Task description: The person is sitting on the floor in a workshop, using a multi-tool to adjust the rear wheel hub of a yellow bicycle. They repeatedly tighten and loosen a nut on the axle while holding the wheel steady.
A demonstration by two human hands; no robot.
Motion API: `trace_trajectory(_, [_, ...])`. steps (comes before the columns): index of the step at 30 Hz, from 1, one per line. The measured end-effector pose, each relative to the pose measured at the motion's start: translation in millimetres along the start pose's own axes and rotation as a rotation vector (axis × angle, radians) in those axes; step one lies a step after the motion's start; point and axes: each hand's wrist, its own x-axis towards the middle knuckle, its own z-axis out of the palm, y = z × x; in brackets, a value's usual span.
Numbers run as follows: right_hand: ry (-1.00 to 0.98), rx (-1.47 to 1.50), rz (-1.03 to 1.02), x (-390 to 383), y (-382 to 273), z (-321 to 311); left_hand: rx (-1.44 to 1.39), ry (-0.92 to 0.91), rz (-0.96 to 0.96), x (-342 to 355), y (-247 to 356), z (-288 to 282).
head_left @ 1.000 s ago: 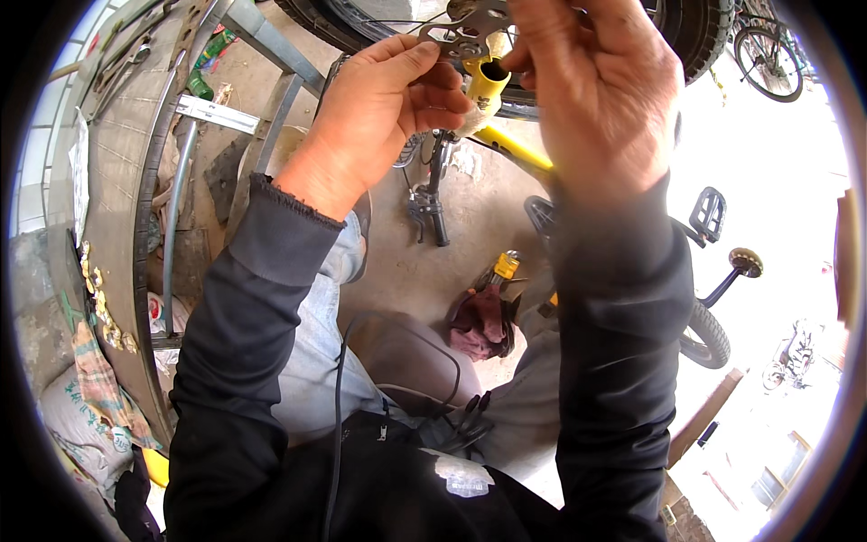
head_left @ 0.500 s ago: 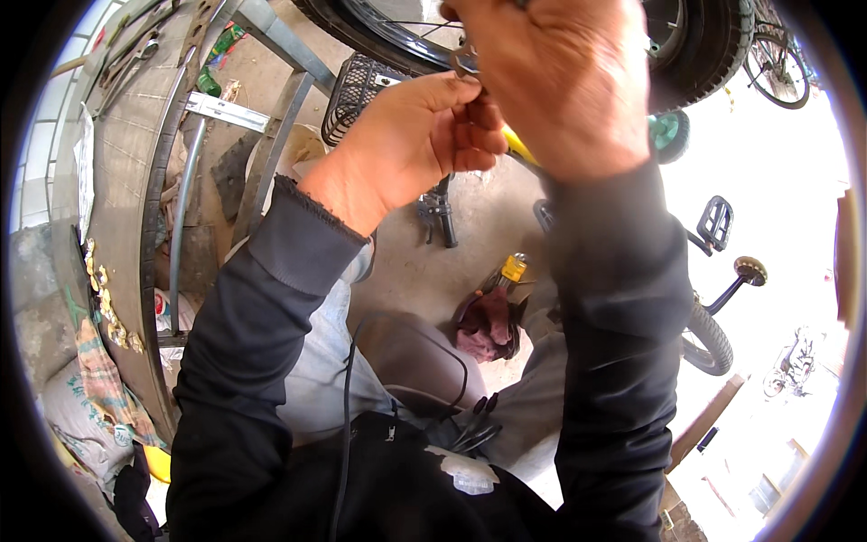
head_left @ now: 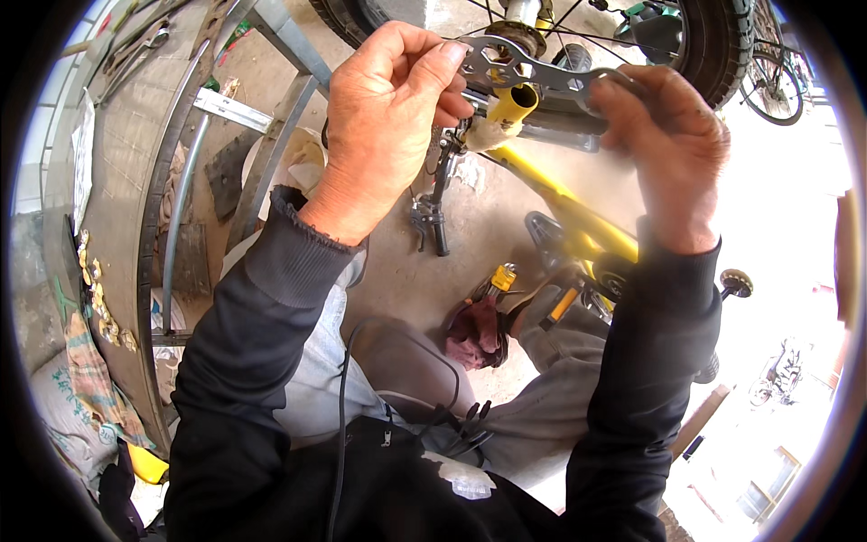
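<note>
A flat grey multi-hole spanner (head_left: 501,65) spans my two hands at the top, in front of the hub (head_left: 522,25) of a spoked bicycle wheel (head_left: 718,50). My left hand (head_left: 390,113) pinches its left end, with the other fingers curled. My right hand (head_left: 666,144) grips its right end between thumb and curled fingers. Just below the spanner, the open top of a yellow bicycle tube (head_left: 513,107) shows, with a pale covering around its lower part. The yellow frame (head_left: 578,217) slants down to the right from there, and a black handlebar grip (head_left: 441,237) hangs below.
A worn bench (head_left: 122,199) with tools and a metal frame stands at the left, sacks (head_left: 72,406) beneath. A maroon cloth bag (head_left: 474,339) with a yellow-handled tool (head_left: 503,275) lies by my legs. Other bicycles (head_left: 772,86) stand at the right in bright light.
My right hand has moved right and lower, uncovering the spanner and yellow frame. My left hand has shifted slightly up from half a second ago. The spanner now lies crosswise between both hands.
</note>
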Motion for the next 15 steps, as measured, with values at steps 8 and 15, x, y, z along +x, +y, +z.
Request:
trace_trajectory(8, [-0.057,-0.124,0.053,-8,19,-4,0.076,0.004,0.142,6,-5,6])
trace_trajectory(15, [0.011,-0.230,0.067,-27,36,2,0.132,-0.013,0.233,6,-6,9])
